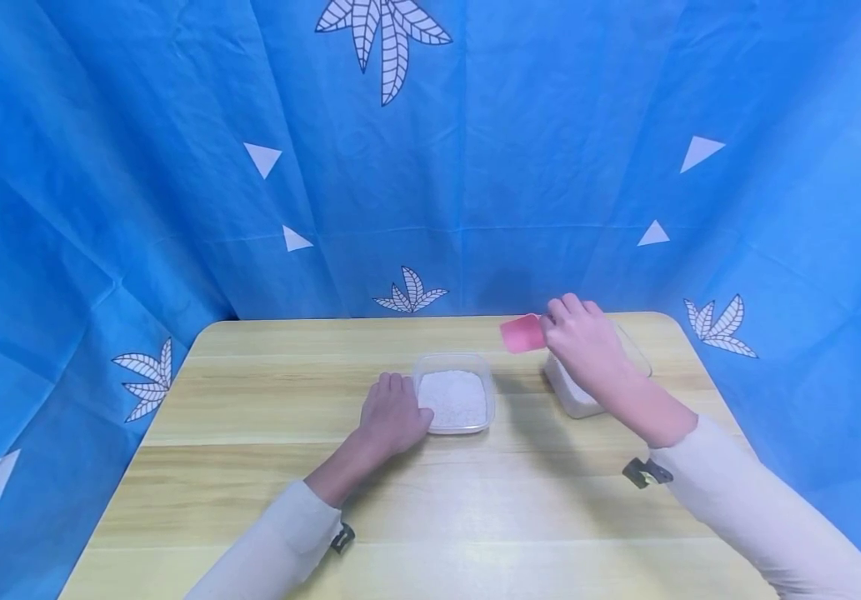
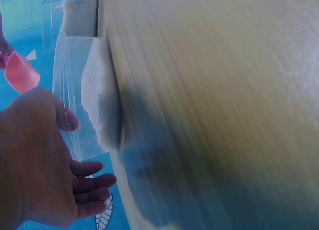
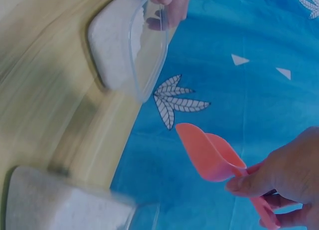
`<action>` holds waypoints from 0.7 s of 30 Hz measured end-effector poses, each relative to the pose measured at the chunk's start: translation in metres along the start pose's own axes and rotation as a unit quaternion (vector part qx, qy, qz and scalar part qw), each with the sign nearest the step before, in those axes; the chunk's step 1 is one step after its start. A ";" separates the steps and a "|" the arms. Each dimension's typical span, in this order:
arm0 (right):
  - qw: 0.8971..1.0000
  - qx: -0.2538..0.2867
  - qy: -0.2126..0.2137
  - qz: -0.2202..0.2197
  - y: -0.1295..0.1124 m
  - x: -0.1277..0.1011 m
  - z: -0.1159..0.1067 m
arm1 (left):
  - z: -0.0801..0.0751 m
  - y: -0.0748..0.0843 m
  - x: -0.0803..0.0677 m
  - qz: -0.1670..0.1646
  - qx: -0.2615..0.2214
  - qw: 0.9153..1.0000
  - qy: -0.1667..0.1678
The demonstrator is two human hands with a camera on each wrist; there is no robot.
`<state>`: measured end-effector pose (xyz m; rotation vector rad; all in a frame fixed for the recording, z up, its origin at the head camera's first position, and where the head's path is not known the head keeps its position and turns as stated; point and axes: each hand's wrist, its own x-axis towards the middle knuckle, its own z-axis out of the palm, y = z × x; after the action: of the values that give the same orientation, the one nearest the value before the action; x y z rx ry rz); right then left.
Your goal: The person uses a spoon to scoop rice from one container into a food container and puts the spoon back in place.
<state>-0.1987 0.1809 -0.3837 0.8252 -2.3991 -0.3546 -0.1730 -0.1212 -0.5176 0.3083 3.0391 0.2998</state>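
Pink scoop (image 1: 523, 333), clear plastic container (image 1: 453, 401) with white grains, second clear container (image 1: 576, 392) with white grains too, light wooden table (image 1: 250, 467) with pale grain stripes, blue cloth (image 1: 137, 167) with white leaves and triangles, cream sleeves (image 1: 760, 508)

Clear plastic tub (image 1: 453, 402) (glossy), matt pink scoop (image 1: 523, 333), wood-grain table (image 1: 265, 483).
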 end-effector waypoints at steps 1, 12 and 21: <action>1.000 0.000 0.001 0.002 0.002 -0.001 0.000 | 0.000 0.000 0.000 0.000 -0.001 1.000 0.001; 1.000 0.004 0.000 0.030 0.033 -0.020 0.000 | 0.001 -0.001 -0.001 0.003 -0.004 1.000 0.003; 0.999 0.000 -0.027 0.030 0.052 -0.035 -0.006 | -0.001 0.000 -0.001 0.001 0.000 1.000 0.002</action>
<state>-0.1975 0.2422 -0.3723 0.7493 -2.4674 -0.3575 -0.1722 -0.1210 -0.5167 0.3112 3.0420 0.3021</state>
